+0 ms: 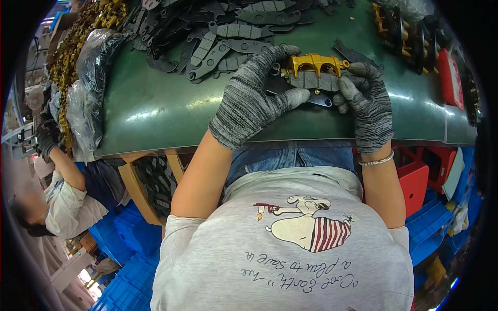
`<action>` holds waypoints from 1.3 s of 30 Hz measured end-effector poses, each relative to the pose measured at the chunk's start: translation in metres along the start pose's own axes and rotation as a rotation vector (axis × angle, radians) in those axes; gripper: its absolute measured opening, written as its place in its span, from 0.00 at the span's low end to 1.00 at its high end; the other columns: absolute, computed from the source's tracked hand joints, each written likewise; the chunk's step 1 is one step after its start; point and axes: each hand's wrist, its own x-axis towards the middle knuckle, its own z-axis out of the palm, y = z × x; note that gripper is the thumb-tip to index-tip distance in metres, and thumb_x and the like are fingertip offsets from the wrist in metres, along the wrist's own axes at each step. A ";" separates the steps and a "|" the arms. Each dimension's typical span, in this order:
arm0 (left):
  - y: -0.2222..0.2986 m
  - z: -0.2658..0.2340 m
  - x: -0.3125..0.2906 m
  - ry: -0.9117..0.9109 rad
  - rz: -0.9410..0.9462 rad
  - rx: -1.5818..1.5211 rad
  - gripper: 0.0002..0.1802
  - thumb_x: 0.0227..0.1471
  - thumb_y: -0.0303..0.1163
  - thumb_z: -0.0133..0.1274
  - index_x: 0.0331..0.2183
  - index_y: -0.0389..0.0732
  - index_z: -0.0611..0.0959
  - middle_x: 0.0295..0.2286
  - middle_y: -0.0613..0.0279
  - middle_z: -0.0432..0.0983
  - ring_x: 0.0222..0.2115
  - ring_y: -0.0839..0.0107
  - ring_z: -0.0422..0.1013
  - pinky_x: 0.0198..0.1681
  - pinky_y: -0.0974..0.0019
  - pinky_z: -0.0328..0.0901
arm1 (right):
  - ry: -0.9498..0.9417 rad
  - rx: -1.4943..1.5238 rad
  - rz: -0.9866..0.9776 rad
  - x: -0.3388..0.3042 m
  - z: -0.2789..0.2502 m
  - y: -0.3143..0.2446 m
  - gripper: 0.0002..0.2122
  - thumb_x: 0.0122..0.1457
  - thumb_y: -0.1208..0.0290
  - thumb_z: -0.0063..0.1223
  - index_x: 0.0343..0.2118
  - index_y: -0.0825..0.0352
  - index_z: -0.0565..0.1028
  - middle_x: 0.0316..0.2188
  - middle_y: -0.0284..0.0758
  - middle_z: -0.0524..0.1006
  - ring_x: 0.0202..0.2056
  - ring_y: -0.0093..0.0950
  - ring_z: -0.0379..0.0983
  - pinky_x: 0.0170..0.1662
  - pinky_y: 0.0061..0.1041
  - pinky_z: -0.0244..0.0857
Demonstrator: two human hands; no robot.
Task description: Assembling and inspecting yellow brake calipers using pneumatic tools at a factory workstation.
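Note:
Both my hands wear grey striped knit gloves and hold a gold brake caliper (314,63) above the near part of the green table. A grey brake pad (313,81) sits along the caliper's near side, and a dark metal bracket (322,98) shows below it. My left hand (254,90) grips the caliper's left end, with the thumb under the pad and the fingers over the top. At the right end, my right hand (366,101) pinches with thumb and bent fingers. A single loose brake pad (353,54) lies just beyond the caliper.
A heap of brake pads (228,39) covers the table's far left. Gold calipers (72,62) and clear plastic bags (89,88) line the left edge. More calipers (402,39) and a red packet (450,79) are at right. Another person (67,192) works at far left.

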 end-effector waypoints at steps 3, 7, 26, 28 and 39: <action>0.002 0.003 0.003 0.044 0.041 0.010 0.34 0.32 0.38 0.67 0.44 0.41 0.74 0.36 0.56 0.74 0.39 0.66 0.71 0.43 0.65 0.67 | -0.010 -0.014 0.029 0.003 -0.002 0.003 0.15 0.50 0.75 0.58 0.39 0.67 0.67 0.26 0.35 0.73 0.20 0.19 0.71 0.19 0.13 0.63; 0.010 0.001 0.010 -0.020 0.022 0.119 0.33 0.33 0.39 0.66 0.44 0.41 0.75 0.34 0.56 0.75 0.37 0.66 0.72 0.41 0.66 0.67 | 0.010 -0.093 0.073 0.004 0.004 0.002 0.17 0.48 0.75 0.59 0.40 0.67 0.66 0.26 0.35 0.73 0.20 0.18 0.70 0.19 0.13 0.62; 0.018 0.012 0.003 -0.020 0.028 0.153 0.35 0.29 0.34 0.68 0.45 0.40 0.75 0.41 0.59 0.74 0.42 0.68 0.70 0.48 0.66 0.64 | -0.076 -0.289 -0.008 0.001 0.008 -0.009 0.24 0.43 0.71 0.64 0.45 0.65 0.69 0.31 0.36 0.73 0.26 0.17 0.68 0.28 0.15 0.66; 0.016 0.013 0.003 -0.015 0.039 0.156 0.36 0.29 0.37 0.68 0.44 0.40 0.75 0.39 0.57 0.74 0.39 0.67 0.72 0.45 0.66 0.65 | -0.095 -0.235 0.066 0.002 0.004 -0.014 0.23 0.43 0.71 0.64 0.45 0.66 0.69 0.31 0.36 0.73 0.25 0.18 0.68 0.27 0.14 0.66; 0.007 0.015 0.003 0.021 0.116 0.084 0.38 0.26 0.44 0.69 0.42 0.39 0.76 0.33 0.54 0.76 0.34 0.62 0.74 0.39 0.65 0.68 | -0.062 0.012 0.286 -0.004 -0.008 -0.020 0.18 0.45 0.72 0.62 0.39 0.70 0.70 0.25 0.36 0.74 0.21 0.19 0.70 0.21 0.13 0.63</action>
